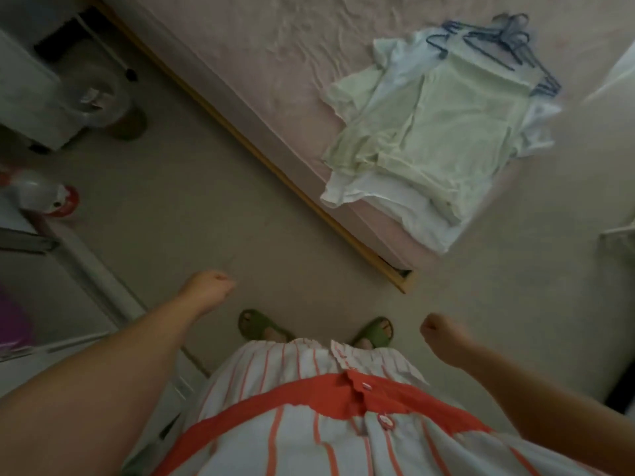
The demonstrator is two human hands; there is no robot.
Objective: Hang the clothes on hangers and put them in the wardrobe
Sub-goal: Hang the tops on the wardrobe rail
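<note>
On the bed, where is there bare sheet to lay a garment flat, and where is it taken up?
The pink sheet of the bed lies bare left of the stacked clothes, from the wooden edge up to the frame's top. The corner nearest the person is crowded: the stack overhangs it, and the blue hangers lie against the stack's far end. Both hands, left hand and right hand, hold nothing.

The hangers (494,39) are blurred beyond counting; the clothes (429,132) beneath the top garment are perhaps two, mostly covered.
</note>
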